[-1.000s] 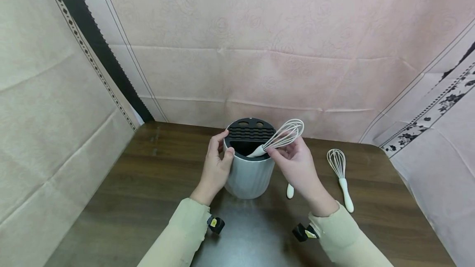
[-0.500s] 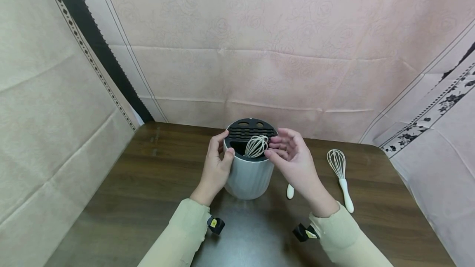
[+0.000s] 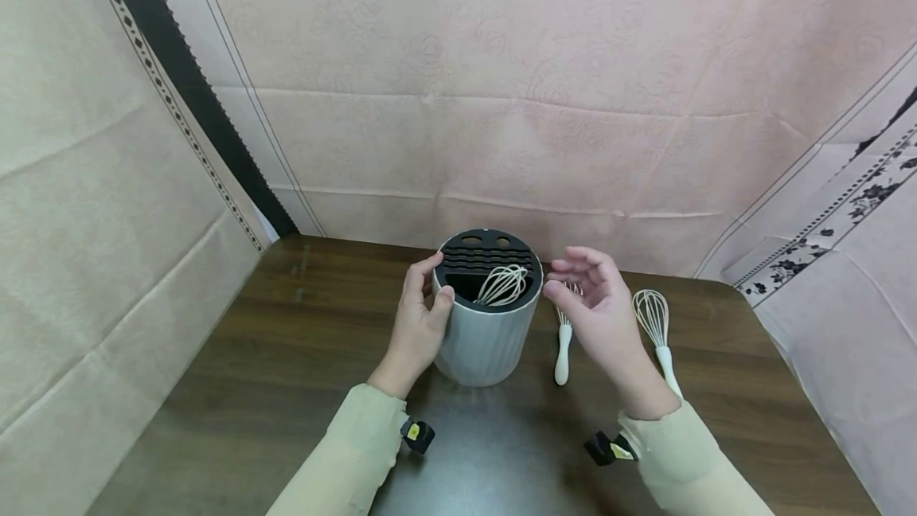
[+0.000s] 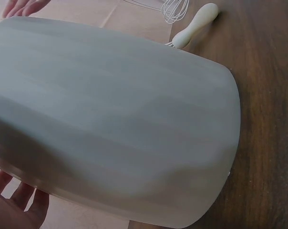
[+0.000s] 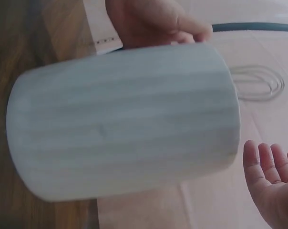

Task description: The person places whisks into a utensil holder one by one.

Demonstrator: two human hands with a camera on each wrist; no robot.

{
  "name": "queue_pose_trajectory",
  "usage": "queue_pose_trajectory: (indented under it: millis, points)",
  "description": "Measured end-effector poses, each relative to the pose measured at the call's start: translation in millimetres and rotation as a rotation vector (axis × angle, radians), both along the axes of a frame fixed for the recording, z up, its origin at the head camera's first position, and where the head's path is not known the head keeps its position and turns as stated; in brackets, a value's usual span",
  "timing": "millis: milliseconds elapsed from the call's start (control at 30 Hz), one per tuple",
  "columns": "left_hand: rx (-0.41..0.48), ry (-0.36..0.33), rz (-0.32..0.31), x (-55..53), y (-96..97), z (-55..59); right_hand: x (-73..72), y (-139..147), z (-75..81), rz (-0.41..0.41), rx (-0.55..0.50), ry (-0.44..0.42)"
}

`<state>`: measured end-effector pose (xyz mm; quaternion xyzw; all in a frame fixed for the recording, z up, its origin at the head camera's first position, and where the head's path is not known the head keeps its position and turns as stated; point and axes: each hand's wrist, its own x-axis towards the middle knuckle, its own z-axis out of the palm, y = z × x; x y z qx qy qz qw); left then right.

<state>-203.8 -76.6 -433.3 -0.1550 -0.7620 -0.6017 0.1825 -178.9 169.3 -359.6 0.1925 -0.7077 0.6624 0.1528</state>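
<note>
A white ribbed utensil holder point(image 3: 476, 349) with a black slotted top stands upright on the table. My left hand point(image 3: 415, 321) holds its left side, thumb at the near rim. In the holder's open front compartment stands a whisk point(image 3: 504, 285), its wire loops leaning right above the rim and its handle hidden inside. My right hand point(image 3: 595, 309) is just right of the rim, fingers loosely bent with nothing in them. Behind it a second whisk point(image 3: 563, 353) lies on the table, its wires partly covered by the hand. A third whisk point(image 3: 652, 313) lies farther right, its handle end hidden by my forearm.
The brown wooden table point(image 3: 308, 365) ends at the back against a pale pink cloth point(image 3: 516, 142). More patterned cloth hangs at the left and right sides. The holder stands near the table's back edge.
The whisk went from my right hand's grip, tilted over the opening, down into the holder. My right hand let go and moved right, uncovering more of the second whisk. The left hand stayed put.
</note>
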Motion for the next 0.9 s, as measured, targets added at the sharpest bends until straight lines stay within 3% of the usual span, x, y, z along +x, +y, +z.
queue_pose_trajectory:
  millis: [433, 900]
  points:
    - [-0.007, -0.009, 0.004, 2.4, 0.6, 2.2, -15.0, 30.6, -25.0, -0.127, 0.109, -0.069]
    - [-0.011, -0.013, 0.007, 2.7, 0.5, 2.6, -34.5, 55.0, -61.2, -0.271, 0.285, -0.300]
